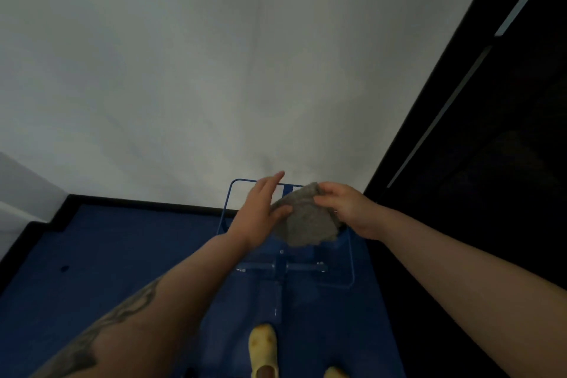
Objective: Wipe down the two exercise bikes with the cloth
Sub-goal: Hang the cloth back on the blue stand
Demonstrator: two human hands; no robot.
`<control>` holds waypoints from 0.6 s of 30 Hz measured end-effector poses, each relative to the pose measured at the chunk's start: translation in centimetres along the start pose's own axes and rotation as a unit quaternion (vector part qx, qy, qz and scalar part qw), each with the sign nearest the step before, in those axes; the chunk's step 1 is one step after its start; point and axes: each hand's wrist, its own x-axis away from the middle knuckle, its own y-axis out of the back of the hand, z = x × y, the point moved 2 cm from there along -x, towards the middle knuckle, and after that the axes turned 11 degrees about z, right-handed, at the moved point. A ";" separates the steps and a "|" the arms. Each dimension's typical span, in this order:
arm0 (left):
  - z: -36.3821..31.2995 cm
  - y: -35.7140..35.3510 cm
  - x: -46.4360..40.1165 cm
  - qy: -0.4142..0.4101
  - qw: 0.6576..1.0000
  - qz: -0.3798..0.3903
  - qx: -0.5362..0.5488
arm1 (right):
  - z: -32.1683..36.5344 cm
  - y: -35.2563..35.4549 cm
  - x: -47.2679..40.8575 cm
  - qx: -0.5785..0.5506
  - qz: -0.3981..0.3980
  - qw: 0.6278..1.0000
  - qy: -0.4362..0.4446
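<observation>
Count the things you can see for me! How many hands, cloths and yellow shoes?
Hands: 2, left hand and right hand
Grey cloth: 1
Yellow shoes: 2, one and one at the bottom edge
Total: 5

Dim, underexposed shot, soft all over with compression smear. Pale wall [184, 70] catches flat, even light, greyish, no glare. Right side falls into near-black, detail lost. Blue floor [122, 255] dark and murky. Wide-angle bending stretches forearms at the bottom edge. Faint shadow above the hands.
</observation>
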 end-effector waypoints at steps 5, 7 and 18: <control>0.1 0.4 -1.3 0.034 0.994 0.099 -0.038 | 0.0 0.9 -0.3 0.026 0.000 1.000 0.009; 0.3 0.4 -1.3 0.064 0.994 0.085 -0.023 | -0.2 1.1 -0.6 0.026 -0.010 1.000 0.012; 8.0 -1.1 -3.6 0.183 0.979 0.085 -0.025 | -6.3 1.6 -8.0 0.180 -0.049 0.981 -0.055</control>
